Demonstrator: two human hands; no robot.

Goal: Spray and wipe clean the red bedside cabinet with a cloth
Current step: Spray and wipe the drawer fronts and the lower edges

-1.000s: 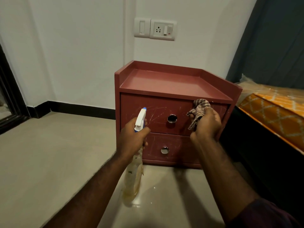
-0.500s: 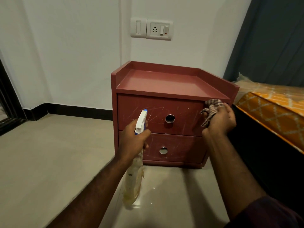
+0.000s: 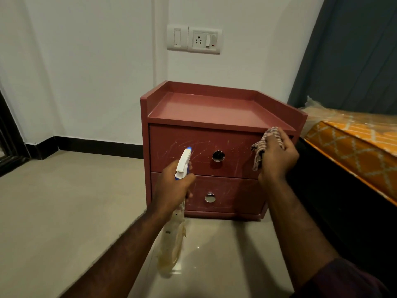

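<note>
Two drawers face us on the red cabinet, which stands on the pale floor against the white wall, with the bed just to its right. Over the last second we have carried the cloth from near the middle of the upper drawer out to its far right end, up by the cabinet's top front edge, then drawn it back a touch to the left. We judge this to be one wiping stroke finished along the upper drawer front; pale scratch-like marks still show across it, so more passes seem needed, and the lower drawer looks untouched by the cloth.

Our left hand has barely shifted. It is closed round the neck of the spray bottle, whose white and blue head points at the left part of the upper drawer, close in front of it; whether it touches we cannot tell. Our right hand is curled shut on the bunched cloth, pressing it against the right end of the upper drawer, right of the round metal knob. The cabinet lies directly beyond both hands, its flat top farther off and above them.
</note>
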